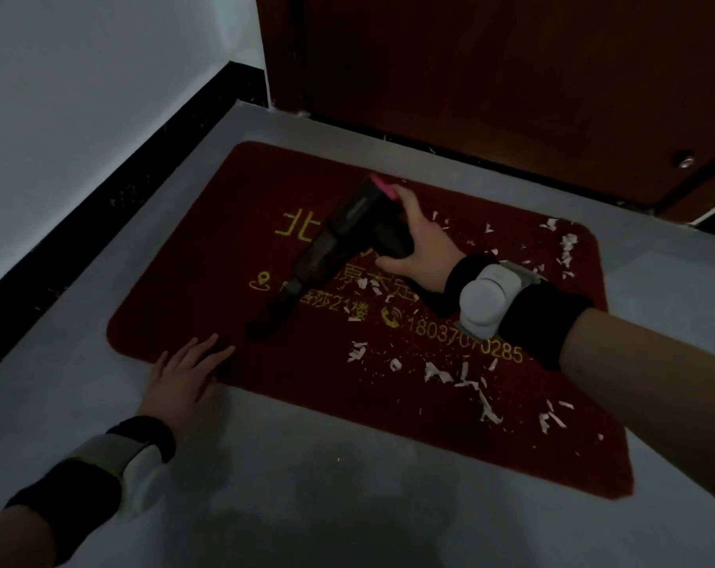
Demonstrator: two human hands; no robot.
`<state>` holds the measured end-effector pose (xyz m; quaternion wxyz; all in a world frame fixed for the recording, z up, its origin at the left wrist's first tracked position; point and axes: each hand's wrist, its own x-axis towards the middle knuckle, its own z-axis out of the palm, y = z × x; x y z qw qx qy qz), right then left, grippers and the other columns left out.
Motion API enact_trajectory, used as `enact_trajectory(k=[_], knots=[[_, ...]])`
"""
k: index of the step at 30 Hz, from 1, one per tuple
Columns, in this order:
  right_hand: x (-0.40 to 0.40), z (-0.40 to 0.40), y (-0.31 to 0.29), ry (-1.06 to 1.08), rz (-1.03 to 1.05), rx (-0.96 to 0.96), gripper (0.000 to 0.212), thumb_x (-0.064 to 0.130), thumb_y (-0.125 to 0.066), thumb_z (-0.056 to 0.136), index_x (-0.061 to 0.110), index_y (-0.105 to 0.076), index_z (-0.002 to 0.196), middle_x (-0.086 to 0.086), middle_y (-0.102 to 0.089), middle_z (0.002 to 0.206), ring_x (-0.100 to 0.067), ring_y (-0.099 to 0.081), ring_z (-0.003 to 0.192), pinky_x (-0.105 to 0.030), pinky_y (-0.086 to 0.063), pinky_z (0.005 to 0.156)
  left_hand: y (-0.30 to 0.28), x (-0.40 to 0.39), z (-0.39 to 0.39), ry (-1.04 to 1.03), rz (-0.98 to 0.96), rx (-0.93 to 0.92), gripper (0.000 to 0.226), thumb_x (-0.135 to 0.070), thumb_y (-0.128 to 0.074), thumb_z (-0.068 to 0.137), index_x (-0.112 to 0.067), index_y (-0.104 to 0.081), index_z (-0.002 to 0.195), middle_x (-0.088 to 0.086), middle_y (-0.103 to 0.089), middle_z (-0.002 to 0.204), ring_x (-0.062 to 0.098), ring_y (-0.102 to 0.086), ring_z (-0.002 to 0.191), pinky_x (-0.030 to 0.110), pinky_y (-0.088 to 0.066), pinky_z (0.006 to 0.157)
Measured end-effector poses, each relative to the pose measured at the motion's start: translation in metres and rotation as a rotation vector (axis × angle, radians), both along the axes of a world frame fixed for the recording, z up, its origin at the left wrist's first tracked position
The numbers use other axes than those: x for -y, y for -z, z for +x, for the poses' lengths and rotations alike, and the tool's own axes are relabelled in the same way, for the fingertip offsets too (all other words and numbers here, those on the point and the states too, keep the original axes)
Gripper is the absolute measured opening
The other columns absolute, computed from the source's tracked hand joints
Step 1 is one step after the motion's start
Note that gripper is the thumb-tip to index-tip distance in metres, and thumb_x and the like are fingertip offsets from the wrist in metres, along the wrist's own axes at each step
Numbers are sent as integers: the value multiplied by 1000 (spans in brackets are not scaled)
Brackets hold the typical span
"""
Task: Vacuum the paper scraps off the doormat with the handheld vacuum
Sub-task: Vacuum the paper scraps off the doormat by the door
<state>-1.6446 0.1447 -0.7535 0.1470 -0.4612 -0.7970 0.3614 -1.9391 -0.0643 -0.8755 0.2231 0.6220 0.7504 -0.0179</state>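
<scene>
A red doormat (232, 248) with yellow print lies on the grey floor. White paper scraps (474, 383) are strewn over its right half and near its middle. My right hand (417, 243) grips the handle of a dark handheld vacuum (339, 239) with a pink rear end. Its nozzle points down-left and touches the mat near the left front. My left hand (183, 379) lies flat, fingers spread, on the mat's front left edge, just left of the nozzle.
A dark wooden door (491, 75) stands behind the mat, with a metal stopper (686, 161) at the right. A white wall (81, 96) with a black skirting board (114, 202) runs along the left. Grey floor (347, 506) lies in front of the mat.
</scene>
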Motion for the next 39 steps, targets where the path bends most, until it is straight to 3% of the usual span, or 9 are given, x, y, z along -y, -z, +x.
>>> enact_trajectory(k=[4, 15, 21, 24, 28, 31, 33, 36, 39], knots=[[6, -5, -3, -60, 3, 40, 90, 14, -69, 82, 27, -8, 148, 4, -59, 83, -14, -62, 63, -31, -55, 59, 3, 6, -7, 65, 1, -28, 88, -56, 6, 67, -29, -17, 148, -3, -14, 157, 23, -9, 146, 47, -2, 115], [-40, 15, -18, 421, 441, 255, 86, 20, -59, 88, 27, -1, 151, -13, -56, 120, -31, -63, 84, -39, -51, 68, 10, 7, -9, 83, -29, -66, 87, -56, 10, 66, -34, -7, 148, -8, -6, 158, 18, -4, 147, 45, -1, 116], [-55, 22, -19, 597, 354, 298, 90, 19, -60, 88, 25, 3, 152, -16, -48, 131, -32, -61, 90, -40, -51, 69, 5, 6, -6, 72, 1, -57, 64, -46, -10, 85, -31, -12, 148, -6, -12, 158, 21, -9, 146, 47, -2, 115], [-51, 26, -16, 547, 347, 236, 90, 17, -61, 87, 25, 2, 151, -16, -53, 125, -32, -62, 87, -42, -53, 70, 9, 8, -8, 82, 29, -53, 82, -53, 2, 70, -31, -17, 147, -5, -17, 157, 23, -14, 145, 47, -5, 115], [-57, 33, -14, 408, 220, 115, 93, 14, -65, 83, 27, 0, 149, -10, -61, 108, -28, -63, 84, -43, -55, 72, 14, 7, -12, 72, 70, -38, 77, -50, -3, 74, -34, -29, 144, -2, -26, 154, 27, -22, 143, 50, -10, 114], [-53, 35, -17, 260, 125, 93, 92, 8, -68, 82, 20, -6, 148, 4, -57, 88, -14, -60, 73, -26, -52, 62, 14, 7, -10, 77, 84, -45, 75, -48, -4, 75, -35, -31, 143, -3, -28, 153, 27, -23, 142, 49, -10, 114], [-45, 30, -16, 147, 59, 92, 93, 8, -71, 81, 19, -9, 149, 6, -57, 98, -14, -60, 85, -23, -50, 70, 13, 8, -10, 71, 86, -41, 77, -49, -1, 74, -36, -29, 144, -4, -26, 154, 26, -21, 143, 47, -8, 115], [-32, 18, -11, -19, -8, 115, 95, 12, -73, 80, 22, -8, 148, -4, -56, 121, -20, -57, 105, -36, -50, 91, 13, 8, -10, 71, 74, -35, 78, -51, 2, 72, -38, -25, 144, -6, -22, 155, 24, -18, 144, 46, -6, 115], [-28, 9, -13, -91, 35, 129, 96, 18, -73, 80, 28, -6, 148, -8, -59, 118, -24, -62, 100, -45, -53, 88, 13, 9, -9, 68, 74, -15, 76, -50, 0, 73, -37, -22, 145, -5, -21, 155, 24, -17, 144, 47, -5, 115]])
